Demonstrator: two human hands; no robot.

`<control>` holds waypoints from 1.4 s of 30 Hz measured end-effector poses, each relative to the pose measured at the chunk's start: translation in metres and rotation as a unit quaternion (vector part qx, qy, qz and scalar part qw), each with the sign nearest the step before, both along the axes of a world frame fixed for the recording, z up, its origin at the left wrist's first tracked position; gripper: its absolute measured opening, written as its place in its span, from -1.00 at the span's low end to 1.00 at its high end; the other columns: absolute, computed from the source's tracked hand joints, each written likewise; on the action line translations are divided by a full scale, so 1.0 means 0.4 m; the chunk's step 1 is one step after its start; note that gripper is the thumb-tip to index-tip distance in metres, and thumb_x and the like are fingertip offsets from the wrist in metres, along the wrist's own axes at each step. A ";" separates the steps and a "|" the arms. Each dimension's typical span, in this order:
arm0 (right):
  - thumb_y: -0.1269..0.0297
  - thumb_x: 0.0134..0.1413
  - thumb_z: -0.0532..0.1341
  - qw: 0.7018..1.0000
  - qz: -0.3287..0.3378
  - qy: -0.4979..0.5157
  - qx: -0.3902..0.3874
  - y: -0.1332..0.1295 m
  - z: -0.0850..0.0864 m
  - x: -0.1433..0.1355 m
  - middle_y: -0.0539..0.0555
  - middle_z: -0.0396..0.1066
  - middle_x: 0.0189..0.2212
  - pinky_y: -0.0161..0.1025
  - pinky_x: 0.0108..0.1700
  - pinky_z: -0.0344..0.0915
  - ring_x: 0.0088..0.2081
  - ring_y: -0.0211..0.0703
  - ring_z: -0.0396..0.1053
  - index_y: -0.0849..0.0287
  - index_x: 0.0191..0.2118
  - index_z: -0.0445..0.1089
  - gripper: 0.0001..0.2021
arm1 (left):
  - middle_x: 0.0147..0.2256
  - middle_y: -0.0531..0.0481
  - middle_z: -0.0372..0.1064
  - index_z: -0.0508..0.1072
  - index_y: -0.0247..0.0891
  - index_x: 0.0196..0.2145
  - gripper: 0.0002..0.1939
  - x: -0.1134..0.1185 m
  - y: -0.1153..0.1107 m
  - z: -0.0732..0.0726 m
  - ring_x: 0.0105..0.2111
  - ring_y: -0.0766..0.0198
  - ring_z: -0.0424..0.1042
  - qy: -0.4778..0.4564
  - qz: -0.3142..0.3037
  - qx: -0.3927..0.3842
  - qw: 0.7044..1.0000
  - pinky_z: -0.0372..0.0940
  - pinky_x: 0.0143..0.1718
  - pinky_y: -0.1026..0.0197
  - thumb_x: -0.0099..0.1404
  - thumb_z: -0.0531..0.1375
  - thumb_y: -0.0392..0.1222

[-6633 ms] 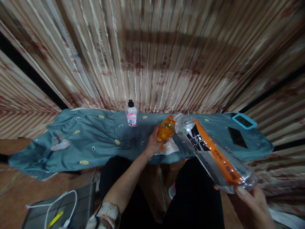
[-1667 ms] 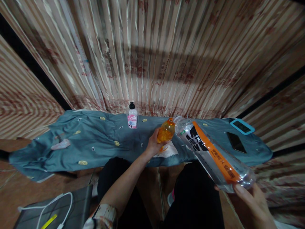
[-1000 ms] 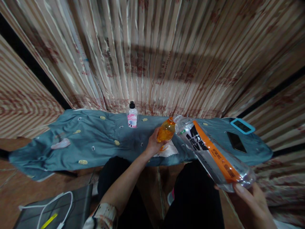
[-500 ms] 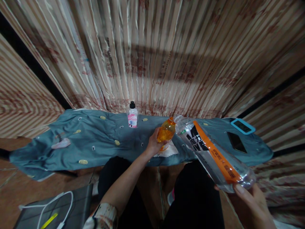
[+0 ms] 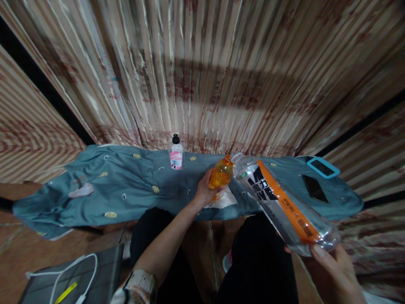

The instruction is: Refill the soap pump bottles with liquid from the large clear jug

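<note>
My left hand (image 5: 205,185) is wrapped round a small amber bottle (image 5: 220,174), which leans to the right above the cloth-covered bench. In my right hand (image 5: 333,261) is a large clear plastic bottle (image 5: 281,202) with a silver and orange label, gripped near its base. The large bottle tilts down to the left, its mouth against or very close to the amber bottle's neck. Whether liquid passes between them I cannot make out. A crumpled white tissue (image 5: 225,199) lies under the amber bottle, with a small orange piece (image 5: 217,196) on it.
A clear bottle with a black cap (image 5: 176,154) stands on the teal cloth (image 5: 142,177). To the right lie a blue-framed device (image 5: 323,168) and a dark phone (image 5: 314,188). A grey stool (image 5: 104,270) bears a white cable (image 5: 95,270). A striped curtain (image 5: 202,76) hangs behind.
</note>
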State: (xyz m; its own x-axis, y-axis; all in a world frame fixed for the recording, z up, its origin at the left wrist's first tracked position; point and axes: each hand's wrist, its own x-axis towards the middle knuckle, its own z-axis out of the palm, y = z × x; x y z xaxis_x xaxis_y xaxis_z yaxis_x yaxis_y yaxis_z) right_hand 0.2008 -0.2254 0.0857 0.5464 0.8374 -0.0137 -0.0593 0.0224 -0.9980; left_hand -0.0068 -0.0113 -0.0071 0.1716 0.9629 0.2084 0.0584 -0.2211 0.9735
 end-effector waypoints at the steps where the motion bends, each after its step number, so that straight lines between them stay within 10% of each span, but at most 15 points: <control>1: 0.03 0.03 0.41 1.000 0.001 0.000 0.001 0.000 0.000 0.000 0.21 0.48 0.04 -0.15 -0.30 0.53 -0.11 0.09 0.47 0.06 0.24 0.40 -0.36 | 0.03 -0.08 0.53 0.36 -0.21 0.10 -0.32 0.000 0.000 0.000 0.04 0.03 0.53 -0.002 -0.001 0.001 1.000 0.39 0.11 0.05 0.03 0.46 -0.22; 42: 0.06 0.02 0.39 1.000 0.001 -0.020 0.010 -0.001 -0.021 0.019 0.24 0.47 -0.01 -0.09 -0.36 0.53 -0.21 0.08 0.45 0.09 0.25 0.39 -0.34 | 0.04 -0.10 0.53 0.37 -0.20 0.10 -0.33 -0.001 -0.002 0.004 0.03 0.01 0.53 -0.002 -0.001 0.000 1.000 0.40 0.12 0.01 0.04 0.46 -0.18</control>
